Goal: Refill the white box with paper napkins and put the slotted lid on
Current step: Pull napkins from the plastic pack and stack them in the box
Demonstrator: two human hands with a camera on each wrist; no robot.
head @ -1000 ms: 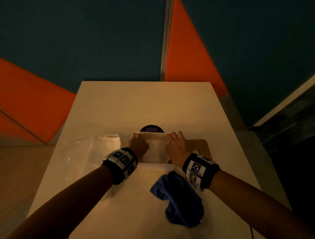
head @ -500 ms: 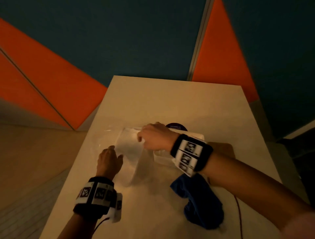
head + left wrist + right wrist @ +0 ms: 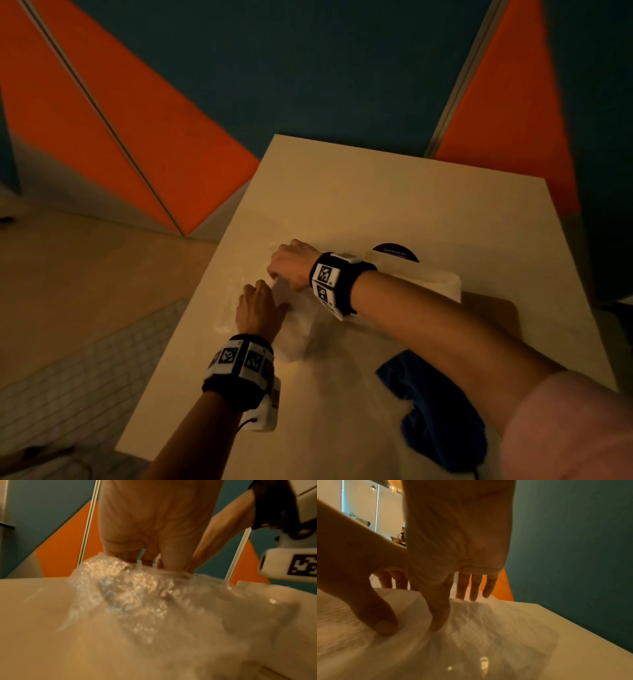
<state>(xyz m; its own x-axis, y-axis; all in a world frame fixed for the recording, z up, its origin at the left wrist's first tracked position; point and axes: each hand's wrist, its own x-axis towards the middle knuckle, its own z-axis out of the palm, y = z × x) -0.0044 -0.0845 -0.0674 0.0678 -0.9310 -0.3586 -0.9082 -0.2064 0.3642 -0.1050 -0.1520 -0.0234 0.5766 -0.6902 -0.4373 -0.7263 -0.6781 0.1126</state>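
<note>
A pack of white paper napkins [image 3: 298, 329] in a crinkled clear plastic wrapper [image 3: 130, 588] lies left of centre on the table. My left hand [image 3: 257, 305] grips the pack's left side, fingers sunk into the wrapper. My right hand [image 3: 289, 265] reaches across from the right and holds the pack's far end, thumb [image 3: 436, 618] on the near face and fingers over the far edge. The white box [image 3: 442, 284] stands behind my right forearm, topless, with something white showing inside. A flat brown piece, probably the lid [image 3: 493, 308], lies to the box's right, its slot hidden.
The pale table [image 3: 376, 198] runs back to a teal and orange wall. A crumpled blue cloth [image 3: 442, 418] lies near the front right. A dark round sticker [image 3: 394, 251] sits behind the box. The table's left edge drops to the floor close to my left hand.
Both hands have left the white box and moved left onto the napkin pack. My right arm now crosses in front of the box. The view has swung left.
</note>
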